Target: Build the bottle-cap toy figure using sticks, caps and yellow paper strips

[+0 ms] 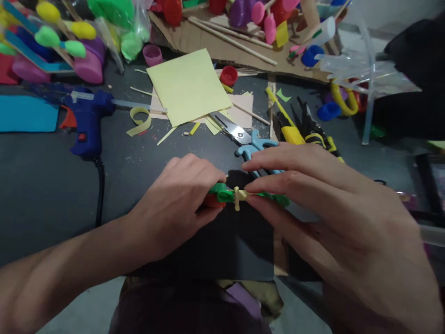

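Near the table's front edge, my left hand (181, 206) is closed around the orange and green end of a small craft piece (225, 196). The thumb and fingers of my right hand (313, 204) pinch a pale yellow part (242, 194) at the middle of the same piece, with more green showing beyond the fingertips. A thin pale bar stands across the piece between my hands. Just past my right fingers lie scissors (239, 134) with light blue handles, partly hidden by that hand.
A blue glue gun (88, 116) with its cord lies at left, beside a blue sheet (28, 113). Yellow paper (189, 88) and scraps lie centrally. Pliers (309, 123) are at right. Cardboard (208, 44) with sticks and colourful parts lines the back.
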Available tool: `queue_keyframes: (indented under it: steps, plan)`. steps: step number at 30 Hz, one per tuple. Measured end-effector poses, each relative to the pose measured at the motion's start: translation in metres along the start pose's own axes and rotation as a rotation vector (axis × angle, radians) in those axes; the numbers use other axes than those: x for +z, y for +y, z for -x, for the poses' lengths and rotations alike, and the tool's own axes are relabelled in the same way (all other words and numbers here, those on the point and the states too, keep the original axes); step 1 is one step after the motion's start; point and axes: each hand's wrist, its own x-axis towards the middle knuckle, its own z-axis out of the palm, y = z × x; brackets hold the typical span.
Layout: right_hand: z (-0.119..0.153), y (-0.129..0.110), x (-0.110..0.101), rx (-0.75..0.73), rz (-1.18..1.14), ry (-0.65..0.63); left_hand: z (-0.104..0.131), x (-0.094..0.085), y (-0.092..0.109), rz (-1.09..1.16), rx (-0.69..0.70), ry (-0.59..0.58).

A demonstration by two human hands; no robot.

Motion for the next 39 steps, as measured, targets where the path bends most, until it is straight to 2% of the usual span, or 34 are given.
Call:
queue_keyframes:
  steps: [4,13,17,25,32,39]
  plan:
    - [-0.012,-0.006,-0.003,-0.071,0.082,-0.081,0.002,0.002,0.0,-0.007,0.018,0.056]
    - [-0.055,-0.018,-0.014,-0.116,0.22,-0.47,0.008,0.014,0.0,0.007,0.065,0.221]
    - [-0.063,-0.018,-0.013,-0.133,0.269,-0.564,0.009,0.017,-0.001,0.028,0.045,0.248]
    - [-0.07,-0.024,-0.012,-0.243,0.316,-0.62,0.008,0.019,-0.004,-0.031,0.049,0.255]
    - [-0.071,-0.02,-0.007,-0.342,0.281,-0.541,0.009,0.018,-0.001,-0.038,0.02,0.245]
    - [-0.067,-0.019,-0.006,-0.337,0.302,-0.513,0.01,0.02,-0.003,-0.025,0.059,0.242]
